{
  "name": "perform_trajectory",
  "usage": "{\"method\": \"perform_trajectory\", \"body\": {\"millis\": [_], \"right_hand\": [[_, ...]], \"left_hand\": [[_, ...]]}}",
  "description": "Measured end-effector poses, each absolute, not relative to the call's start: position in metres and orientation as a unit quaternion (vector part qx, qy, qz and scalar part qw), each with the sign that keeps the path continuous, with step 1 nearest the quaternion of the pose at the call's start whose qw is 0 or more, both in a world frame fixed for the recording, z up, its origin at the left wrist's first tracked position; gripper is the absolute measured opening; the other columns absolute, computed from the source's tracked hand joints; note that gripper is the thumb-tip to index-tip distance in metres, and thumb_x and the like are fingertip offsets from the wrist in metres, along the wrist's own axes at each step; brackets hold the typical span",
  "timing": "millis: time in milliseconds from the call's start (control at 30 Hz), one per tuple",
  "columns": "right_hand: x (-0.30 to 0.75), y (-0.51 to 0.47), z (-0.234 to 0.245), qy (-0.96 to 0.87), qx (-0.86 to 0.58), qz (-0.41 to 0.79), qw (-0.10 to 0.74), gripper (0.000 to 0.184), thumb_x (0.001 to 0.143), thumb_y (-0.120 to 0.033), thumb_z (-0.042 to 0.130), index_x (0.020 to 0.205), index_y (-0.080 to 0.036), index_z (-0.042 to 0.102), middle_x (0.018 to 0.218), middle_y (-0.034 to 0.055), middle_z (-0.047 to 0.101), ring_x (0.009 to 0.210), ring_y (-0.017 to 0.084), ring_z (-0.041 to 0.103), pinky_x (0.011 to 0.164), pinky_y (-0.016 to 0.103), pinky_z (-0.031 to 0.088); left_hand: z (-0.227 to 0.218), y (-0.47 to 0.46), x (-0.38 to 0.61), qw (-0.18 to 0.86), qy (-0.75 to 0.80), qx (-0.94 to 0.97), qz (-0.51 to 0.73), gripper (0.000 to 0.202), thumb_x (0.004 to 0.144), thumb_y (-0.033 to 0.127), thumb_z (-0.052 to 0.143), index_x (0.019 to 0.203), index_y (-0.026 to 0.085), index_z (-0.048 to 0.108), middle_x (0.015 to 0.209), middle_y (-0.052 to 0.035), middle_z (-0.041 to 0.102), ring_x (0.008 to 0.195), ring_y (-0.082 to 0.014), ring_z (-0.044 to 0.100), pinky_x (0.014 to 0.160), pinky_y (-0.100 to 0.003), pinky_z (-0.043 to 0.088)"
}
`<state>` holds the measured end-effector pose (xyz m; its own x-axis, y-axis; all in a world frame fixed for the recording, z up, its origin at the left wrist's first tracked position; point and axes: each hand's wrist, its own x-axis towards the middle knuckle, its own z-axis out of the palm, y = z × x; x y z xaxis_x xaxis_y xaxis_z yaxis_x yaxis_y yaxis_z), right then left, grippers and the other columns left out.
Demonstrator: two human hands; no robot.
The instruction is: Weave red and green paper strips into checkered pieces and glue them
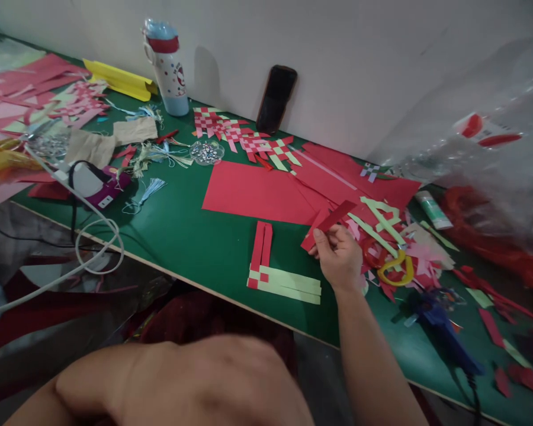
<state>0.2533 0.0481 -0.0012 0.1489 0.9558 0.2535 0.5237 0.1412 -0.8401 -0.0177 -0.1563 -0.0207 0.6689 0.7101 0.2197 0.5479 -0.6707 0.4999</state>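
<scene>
My right hand (pixel 339 255) reaches over the green table (pixel 177 231) and pinches a few red paper strips (pixel 330 222) between thumb and fingers, holding them just above the surface. Left of the hand lies a partly woven piece (pixel 282 283): two red strips (pixel 261 244) crossing several light-green strips. A blurred bare limb (pixel 182 378) fills the bottom of the view; I cannot see my left hand or its fingers.
A large red sheet (pixel 257 192) lies behind the weave. Yellow-handled scissors (pixel 396 270), paper scraps and a blue glue gun (pixel 439 322) sit to the right. At the back are woven pieces (pixel 244 137), a phone (pixel 275 97), a bottle (pixel 166 68) and a bead dish (pixel 206 152). A white cable (pixel 98 238) hangs off the near edge.
</scene>
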Motion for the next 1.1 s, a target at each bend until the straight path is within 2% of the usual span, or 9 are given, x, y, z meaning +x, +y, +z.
{"method": "perform_trajectory", "body": {"millis": [67, 133, 200, 333, 467, 800, 933, 1100], "right_hand": [[0.253, 0.048, 0.000, -0.605, -0.613, 0.237, 0.449, 0.028, 0.085, -0.049, 0.061, 0.083, -0.022, 0.056, 0.057, -0.0027, 0.063, 0.043, 0.013, 0.057, 0.046, 0.026, 0.047], [0.253, 0.047, 0.000, -0.606, -0.615, 0.236, 0.446, 0.028, 0.085, -0.050, 0.061, 0.084, -0.022, 0.057, 0.058, -0.0029, 0.063, 0.043, 0.014, 0.057, 0.047, 0.026, 0.047], [0.254, 0.047, -0.001, -0.608, -0.617, 0.237, 0.439, 0.028, 0.085, -0.050, 0.061, 0.085, -0.023, 0.057, 0.056, -0.0035, 0.062, 0.044, 0.014, 0.058, 0.048, 0.027, 0.047], [0.255, 0.046, -0.002, -0.613, -0.618, 0.240, 0.430, 0.027, 0.086, -0.050, 0.060, 0.085, -0.023, 0.057, 0.056, -0.0035, 0.061, 0.047, 0.015, 0.059, 0.049, 0.027, 0.047], [0.255, 0.045, -0.001, -0.617, -0.611, 0.244, 0.432, 0.025, 0.087, -0.049, 0.058, 0.085, -0.024, 0.057, 0.057, -0.0037, 0.061, 0.048, 0.015, 0.059, 0.051, 0.027, 0.047], [0.255, 0.042, 0.002, -0.628, -0.611, 0.235, 0.421, 0.024, 0.088, -0.048, 0.059, 0.089, -0.024, 0.060, 0.057, -0.0034, 0.062, 0.051, 0.017, 0.062, 0.055, 0.030, 0.049], [0.255, 0.042, 0.002, -0.633, -0.611, 0.232, 0.414, 0.024, 0.088, -0.048, 0.059, 0.087, -0.024, 0.060, 0.058, -0.0028, 0.063, 0.052, 0.017, 0.063, 0.057, 0.030, 0.050], [0.256, 0.042, 0.001, -0.635, -0.614, 0.227, 0.410, 0.024, 0.088, -0.048, 0.059, 0.089, -0.024, 0.062, 0.059, -0.0026, 0.064, 0.052, 0.017, 0.063, 0.055, 0.030, 0.050]], "left_hand": [[0.004, -0.104, -0.013, 0.194, 0.325, 0.896, 0.234, 0.026, 0.094, 0.037, 0.050, 0.116, 0.034, 0.064, 0.113, -0.0036, 0.069, 0.114, -0.0220, 0.060, 0.098, -0.042, 0.050], [0.020, -0.066, -0.006, 0.164, 0.319, 0.892, 0.274, 0.024, 0.095, 0.020, 0.049, 0.115, 0.023, 0.063, 0.108, -0.0055, 0.069, 0.108, -0.0198, 0.061, 0.103, -0.041, 0.047], [0.022, -0.046, 0.000, 0.108, 0.345, 0.890, 0.280, 0.022, 0.097, 0.019, 0.050, 0.116, 0.018, 0.061, 0.110, -0.0058, 0.069, 0.108, -0.0203, 0.060, 0.103, -0.041, 0.047], [0.006, -0.036, 0.003, 0.070, 0.371, 0.898, 0.228, 0.025, 0.097, 0.021, 0.051, 0.121, 0.019, 0.058, 0.113, -0.0044, 0.067, 0.108, -0.0209, 0.059, 0.103, -0.042, 0.045], [-0.005, -0.031, 0.001, 0.059, 0.364, 0.907, 0.203, 0.021, 0.099, 0.020, 0.047, 0.114, 0.021, 0.062, 0.110, -0.0030, 0.068, 0.108, -0.0193, 0.058, 0.105, -0.042, 0.042], [-0.002, -0.015, -0.011, 0.066, 0.330, 0.924, 0.181, 0.029, 0.096, 0.012, 0.046, 0.117, 0.023, 0.063, 0.118, -0.0025, 0.068, 0.118, -0.0207, 0.055, 0.113, -0.047, 0.032], [0.000, -0.007, -0.017, 0.069, 0.310, 0.932, 0.175, 0.031, 0.096, 0.012, 0.045, 0.119, 0.024, 0.063, 0.121, -0.0026, 0.068, 0.125, -0.0210, 0.052, 0.112, -0.047, 0.035], [-0.005, -0.010, -0.020, 0.078, 0.302, 0.933, 0.181, 0.034, 0.095, 0.009, 0.043, 0.123, 0.020, 0.060, 0.127, -0.0037, 0.064, 0.123, -0.0195, 0.053, 0.112, -0.042, 0.037]]}}
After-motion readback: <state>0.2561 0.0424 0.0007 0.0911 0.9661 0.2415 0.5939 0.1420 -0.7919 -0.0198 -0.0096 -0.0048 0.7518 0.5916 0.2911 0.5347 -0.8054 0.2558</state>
